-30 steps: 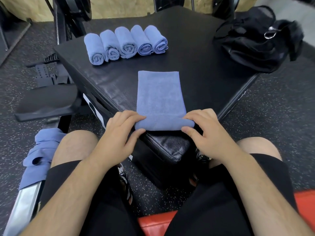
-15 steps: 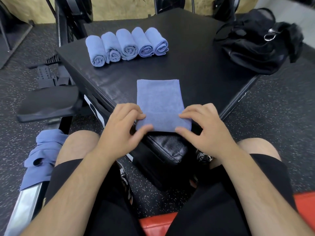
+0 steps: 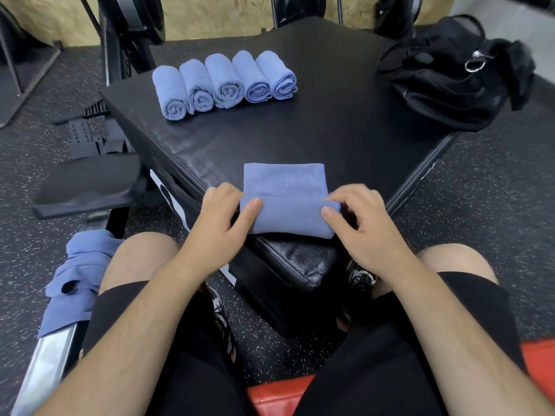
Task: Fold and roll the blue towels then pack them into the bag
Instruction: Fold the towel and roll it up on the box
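Padded black surface (image 3: 300, 139), near corner: left hand (image 3: 222, 223) and right hand (image 3: 357, 226) grip the blue towel (image 3: 288, 214); its roll has thickened, its flat tail shortened. Rolling appears about half complete.

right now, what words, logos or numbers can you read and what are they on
None can be read.
White markings on the left side of the black padded box: partly hidden, not legible.
White marks on its right side: too small.
No print shows on the half-rolled blue towel, the five rolled blue towels or the black fabric bag.
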